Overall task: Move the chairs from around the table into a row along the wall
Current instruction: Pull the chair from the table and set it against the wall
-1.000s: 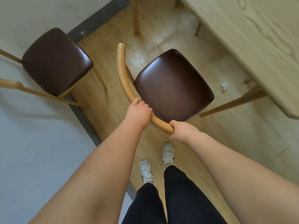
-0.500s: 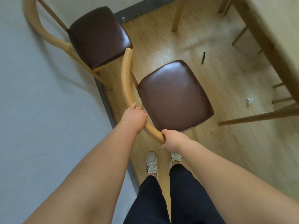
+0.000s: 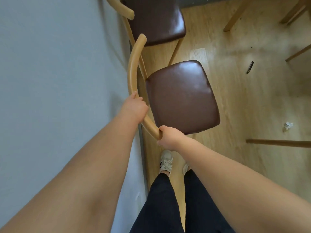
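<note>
wall (image 3: 50, 81) — both hands grip chair backrest (image 3: 132, 71) | second chair (image 3: 154, 22) beyond

Held chair (image 3: 181, 96) beside wall (image 3: 58, 81)

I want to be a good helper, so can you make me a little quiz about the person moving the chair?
1. True or false: the left hand and the right hand both grip the curved backrest of the near chair.
2. What lies on the floor at the right? A) a crumpled paper scrap B) a ball C) a cup
3. Fill in: the other chair stands by the grey ____.
Key: 1 true; 2 A; 3 wall.
</note>
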Demonstrator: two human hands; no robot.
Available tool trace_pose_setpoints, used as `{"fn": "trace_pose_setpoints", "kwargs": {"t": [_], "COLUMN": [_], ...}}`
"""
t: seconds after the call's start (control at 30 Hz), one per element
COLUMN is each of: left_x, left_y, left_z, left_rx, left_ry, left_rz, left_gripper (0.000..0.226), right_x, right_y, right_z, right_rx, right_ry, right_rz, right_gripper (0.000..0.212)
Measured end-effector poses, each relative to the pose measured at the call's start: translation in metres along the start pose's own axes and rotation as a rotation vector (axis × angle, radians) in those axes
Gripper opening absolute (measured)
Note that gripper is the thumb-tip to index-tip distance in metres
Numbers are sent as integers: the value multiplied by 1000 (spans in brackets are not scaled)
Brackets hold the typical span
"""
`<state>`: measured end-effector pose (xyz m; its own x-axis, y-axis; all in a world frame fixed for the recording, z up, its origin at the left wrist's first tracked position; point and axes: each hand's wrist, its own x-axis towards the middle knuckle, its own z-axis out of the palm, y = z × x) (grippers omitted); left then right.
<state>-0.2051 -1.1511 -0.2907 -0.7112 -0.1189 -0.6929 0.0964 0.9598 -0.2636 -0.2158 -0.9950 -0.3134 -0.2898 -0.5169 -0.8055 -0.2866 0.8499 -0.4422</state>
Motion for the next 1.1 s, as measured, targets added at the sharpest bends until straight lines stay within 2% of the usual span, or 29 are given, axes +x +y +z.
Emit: {"fn": "trace_pose_setpoints", "kwargs": {"t": [0.4,0.57,0.73,0.9,1.1], "left_x": [-26,-28,-28,-31,-34], "left_y": [-44,-37,-34,-25,-5], "left_z": [46,53,53,40,7], "left_rx": [-10,-73,-76,-117,-156], "left_ry": [-80,-86,-119,-143,-57], "left_rz": [-142,-188,-206,-216,-184], "left_gripper": [42,53,53,38,40], "right_x": [32,34,31,24,2], "right_y": [-65,-69,-65,-50,-26], "right_z": [43,47,38,16,-20], "right_rx": [-8,-30,-23,-29,12], "right_ry": [-38,-71,-75,-17,142], "right_rz": [-68,-59,-68,-4,45], "right_gripper": [31,34,39,43,40]}}
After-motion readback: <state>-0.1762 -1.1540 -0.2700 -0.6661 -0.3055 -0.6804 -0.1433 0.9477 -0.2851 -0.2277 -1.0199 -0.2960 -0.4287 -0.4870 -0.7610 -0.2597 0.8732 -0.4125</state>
